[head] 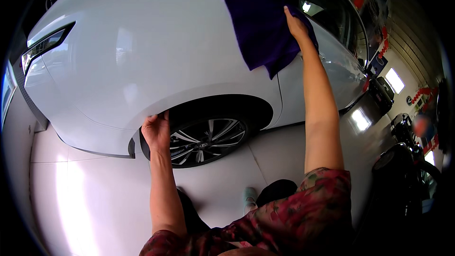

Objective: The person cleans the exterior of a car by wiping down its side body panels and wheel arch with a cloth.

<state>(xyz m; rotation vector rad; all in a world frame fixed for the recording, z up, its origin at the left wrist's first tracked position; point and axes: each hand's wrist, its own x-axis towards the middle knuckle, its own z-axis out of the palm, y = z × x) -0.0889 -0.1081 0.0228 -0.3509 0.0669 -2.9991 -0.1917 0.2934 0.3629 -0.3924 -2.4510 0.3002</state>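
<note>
The front fender (167, 53) of a pale, glossy car fills the upper view. A dark purple cloth (263, 32) lies spread over the rear of the fender, reaching up to the base of the windows. My right hand (296, 26) holds the cloth near its right side, thumb on top and some fingers hidden by the folds. Lower down, my left hand (156, 128) grips the front lip of the wheel arch (199, 87). Its fingertips are partly hidden inside the arch. Behind and below it stands the front wheel (204, 144) with a black and silver alloy rim.
The headlight (48, 44) is at the far left. Below the car runs a shiny tiled floor (106, 192), with my slip-on shoe (250, 195) near the wheel. A black motorcycle-like vehicle (401, 160) stands at right. Red decorations (384, 42) hang beyond the car.
</note>
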